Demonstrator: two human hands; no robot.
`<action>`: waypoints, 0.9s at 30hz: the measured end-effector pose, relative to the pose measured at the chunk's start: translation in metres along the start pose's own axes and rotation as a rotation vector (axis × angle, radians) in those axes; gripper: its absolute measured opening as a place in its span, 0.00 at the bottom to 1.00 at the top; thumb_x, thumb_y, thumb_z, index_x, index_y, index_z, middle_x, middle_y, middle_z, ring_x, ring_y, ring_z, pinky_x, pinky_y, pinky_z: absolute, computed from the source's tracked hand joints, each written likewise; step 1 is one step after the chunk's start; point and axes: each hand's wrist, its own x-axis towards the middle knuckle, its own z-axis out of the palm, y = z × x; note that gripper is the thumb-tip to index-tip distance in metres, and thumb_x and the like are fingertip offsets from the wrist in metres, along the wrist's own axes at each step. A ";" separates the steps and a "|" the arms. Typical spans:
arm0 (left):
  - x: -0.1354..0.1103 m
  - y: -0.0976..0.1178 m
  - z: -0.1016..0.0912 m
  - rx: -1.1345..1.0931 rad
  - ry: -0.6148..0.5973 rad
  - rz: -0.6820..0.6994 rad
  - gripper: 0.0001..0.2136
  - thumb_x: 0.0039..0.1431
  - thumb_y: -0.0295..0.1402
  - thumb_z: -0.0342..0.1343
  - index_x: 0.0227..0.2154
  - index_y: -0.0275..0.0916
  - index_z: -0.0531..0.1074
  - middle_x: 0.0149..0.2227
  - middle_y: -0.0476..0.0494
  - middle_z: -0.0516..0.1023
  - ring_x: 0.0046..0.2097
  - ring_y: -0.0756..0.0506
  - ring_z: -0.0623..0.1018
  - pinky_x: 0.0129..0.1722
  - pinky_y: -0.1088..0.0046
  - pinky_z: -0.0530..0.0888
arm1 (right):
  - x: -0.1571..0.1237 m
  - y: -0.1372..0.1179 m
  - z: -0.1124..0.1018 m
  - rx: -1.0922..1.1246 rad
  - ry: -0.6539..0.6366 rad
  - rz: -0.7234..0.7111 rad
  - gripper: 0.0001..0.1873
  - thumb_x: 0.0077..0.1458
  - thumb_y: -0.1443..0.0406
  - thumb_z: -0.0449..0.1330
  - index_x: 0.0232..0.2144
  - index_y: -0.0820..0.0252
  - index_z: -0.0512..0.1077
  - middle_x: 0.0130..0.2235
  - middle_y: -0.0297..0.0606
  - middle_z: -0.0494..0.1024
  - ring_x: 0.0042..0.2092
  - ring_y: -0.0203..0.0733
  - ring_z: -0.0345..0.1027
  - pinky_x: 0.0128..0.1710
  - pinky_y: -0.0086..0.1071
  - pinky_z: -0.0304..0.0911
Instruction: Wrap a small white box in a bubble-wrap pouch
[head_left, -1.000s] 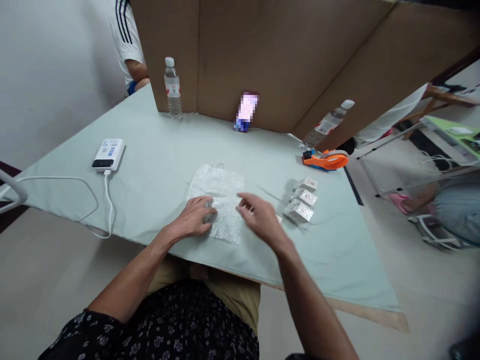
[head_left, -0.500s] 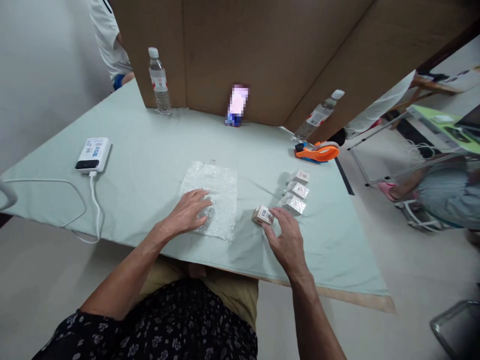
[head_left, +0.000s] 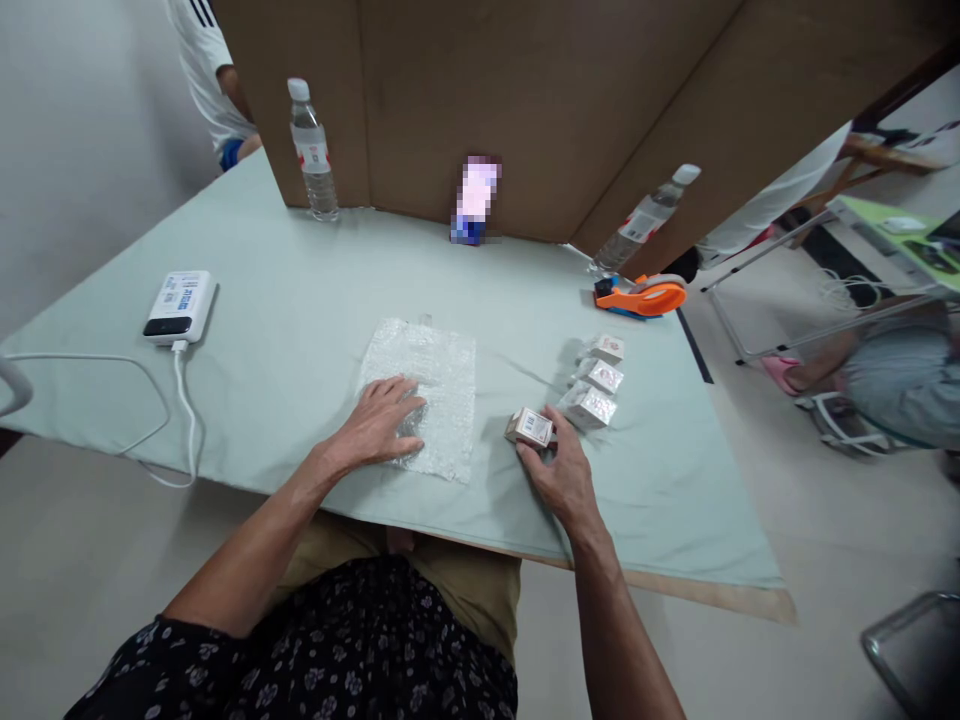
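Note:
My left hand (head_left: 382,425) lies with fingers spread on the left part of a sheet of bubble wrap (head_left: 446,400), which is flat on the table. To the right, my right hand (head_left: 564,470) has its thumb and fingers on the near and far sides of a small printed box (head_left: 530,427). The box still looks to be resting on the cloth. Just beyond that hand, three small boxes stand in a row, each with bubble wrap around it: the nearest wrapped box (head_left: 594,408), the middle one (head_left: 604,376) and the farthest one (head_left: 608,348).
An orange tape dispenser (head_left: 641,297) lies at the right. Water bottles stand at the left (head_left: 315,160) and right (head_left: 641,225) before a cardboard screen (head_left: 420,90), where a phone (head_left: 476,200) leans. A white power bank (head_left: 182,305) trails a cable. Other people sit nearby.
My right hand has moved in closer around the small box, its thumb and fingers now at the box's sides. The left hand stays on the bubble wrap. The view has shifted slightly.

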 end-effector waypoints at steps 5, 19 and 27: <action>-0.005 0.009 0.002 0.026 -0.021 0.035 0.24 0.55 0.40 0.61 0.55 0.42 0.68 0.66 0.36 0.62 0.69 0.32 0.57 0.65 0.49 0.57 | -0.004 0.001 0.008 0.029 0.042 0.035 0.35 0.55 0.55 0.60 0.61 0.63 0.63 0.59 0.55 0.71 0.58 0.57 0.67 0.57 0.54 0.63; -0.026 0.012 0.000 -0.029 0.097 0.045 0.22 0.57 0.39 0.60 0.55 0.42 0.69 0.66 0.36 0.62 0.67 0.35 0.60 0.65 0.52 0.58 | 0.012 -0.065 0.000 0.308 0.026 0.028 0.28 0.52 0.54 0.65 0.54 0.57 0.68 0.51 0.46 0.77 0.44 0.47 0.73 0.46 0.44 0.70; -0.033 -0.002 0.004 0.012 0.070 -0.043 0.29 0.55 0.43 0.61 0.58 0.39 0.64 0.65 0.33 0.63 0.67 0.33 0.60 0.65 0.52 0.59 | 0.049 -0.102 0.073 0.271 -0.228 -0.154 0.26 0.53 0.59 0.62 0.54 0.57 0.68 0.55 0.45 0.77 0.52 0.51 0.72 0.52 0.46 0.66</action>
